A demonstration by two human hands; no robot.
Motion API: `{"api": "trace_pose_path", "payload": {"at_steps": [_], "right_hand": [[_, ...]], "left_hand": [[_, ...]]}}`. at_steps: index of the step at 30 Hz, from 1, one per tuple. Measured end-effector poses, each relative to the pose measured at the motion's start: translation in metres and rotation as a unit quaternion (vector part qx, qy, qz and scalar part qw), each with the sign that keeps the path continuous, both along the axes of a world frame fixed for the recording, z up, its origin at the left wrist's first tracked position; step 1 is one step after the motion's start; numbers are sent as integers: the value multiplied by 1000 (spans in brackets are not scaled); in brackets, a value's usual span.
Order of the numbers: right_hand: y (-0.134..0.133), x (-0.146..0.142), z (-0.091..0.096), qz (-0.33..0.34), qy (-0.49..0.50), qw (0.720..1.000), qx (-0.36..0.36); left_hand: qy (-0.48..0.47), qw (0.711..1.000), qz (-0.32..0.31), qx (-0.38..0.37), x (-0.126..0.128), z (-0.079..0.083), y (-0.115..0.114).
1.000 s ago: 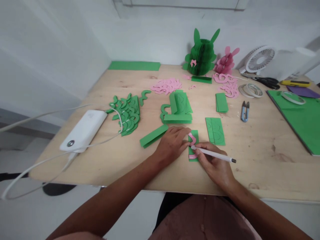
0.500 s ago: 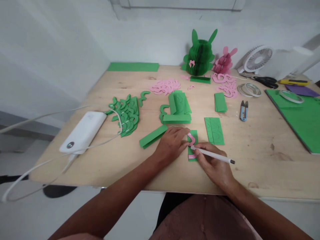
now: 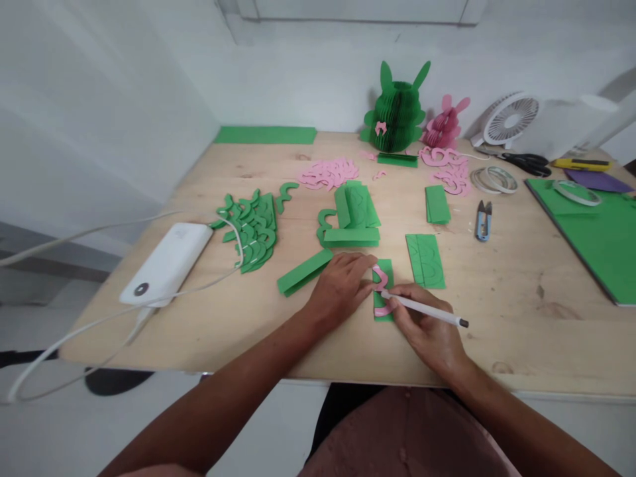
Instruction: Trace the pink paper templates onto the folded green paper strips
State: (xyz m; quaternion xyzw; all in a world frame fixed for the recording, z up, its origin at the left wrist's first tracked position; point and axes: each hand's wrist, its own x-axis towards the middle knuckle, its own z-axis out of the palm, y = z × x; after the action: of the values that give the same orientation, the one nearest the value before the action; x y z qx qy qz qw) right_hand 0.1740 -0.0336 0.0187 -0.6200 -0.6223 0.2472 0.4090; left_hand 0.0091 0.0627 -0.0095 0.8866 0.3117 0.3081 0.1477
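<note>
A small green paper strip (image 3: pixel 382 265) lies in front of me, with a curvy pink paper cutout (image 3: pixel 381 277) on top. My left hand (image 3: pixel 342 281) holds the cutout down, fingertips at its upper end and thumb lower at its left side. A white pen (image 3: pixel 430 310) is pinched in my right hand (image 3: pixel 430 328), its tip at the cutout's middle and its dark end pointing right. The right fingers partly cover the lower part of the cutout. To the right lies a green paper piece (image 3: pixel 426 261) with drawn curves; a folded green strip (image 3: pixel 303 271) lies left of my left hand.
Green cutouts (image 3: pixel 253 228) and a white power bank (image 3: pixel 169 265) with a cable lie left. Pink cutouts (image 3: pixel 328 173) are heaped behind. Thread snips (image 3: pixel 483 222), tape rolls (image 3: pixel 499 179) and a green sheet (image 3: pixel 591 245) lie right. A green paper figure (image 3: pixel 400 112) and fan (image 3: pixel 511 119) stand behind.
The pen in my right hand has shifted very slightly. My left hand stays pressed on the cutout, and the view has tilted a little.
</note>
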Motion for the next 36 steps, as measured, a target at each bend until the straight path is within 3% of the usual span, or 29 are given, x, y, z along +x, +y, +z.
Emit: {"api": "trace_pose_path", "payload": {"at_steps": [29,36], "right_hand": [[2,0,-7,18,-28,999,10],[1,0,-1,-23,41,999,10]], "left_hand": [[2,1000,2,1,0,-2,0],[8,1000,3,-2,0,1,-1]]}}
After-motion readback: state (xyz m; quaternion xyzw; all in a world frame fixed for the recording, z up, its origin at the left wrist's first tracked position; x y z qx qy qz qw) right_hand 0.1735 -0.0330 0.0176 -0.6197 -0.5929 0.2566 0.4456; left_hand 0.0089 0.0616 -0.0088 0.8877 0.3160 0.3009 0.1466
